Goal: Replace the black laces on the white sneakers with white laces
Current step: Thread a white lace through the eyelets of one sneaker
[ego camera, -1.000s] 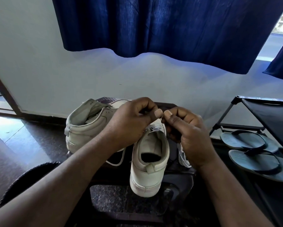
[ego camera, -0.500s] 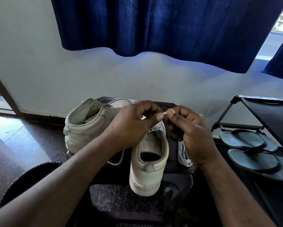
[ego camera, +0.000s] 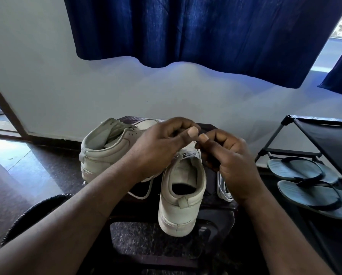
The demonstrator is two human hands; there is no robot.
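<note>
Closest in, both bare forearms reach up from the bottom edge over a dark stool with a speckled top. On it stands the near sneaker, upright, heel toward the camera and its opening showing dark inside. A white lace hangs off its left side in a slack loop that dips to the stool. Just right of the shoe lies a folded bundle of laces, partly under the right wrist.

Above the tongue the two hands meet. The left hand has its fingers curled in and the thumb laid on the forefinger, and a strand of the white lace rises from the top eyelet into that grip. The right hand is curled too, thumb and forefinger pinching a pale end of the lace (most of it is hidden by the fingers). The two thumb tips sit almost touching.

Behind the left hand the second sneaker lies tilted on its side. Off to the right, a pair of flip-flops rests beside a black rack. Farthest back are a pale wall and a dark blue curtain
</note>
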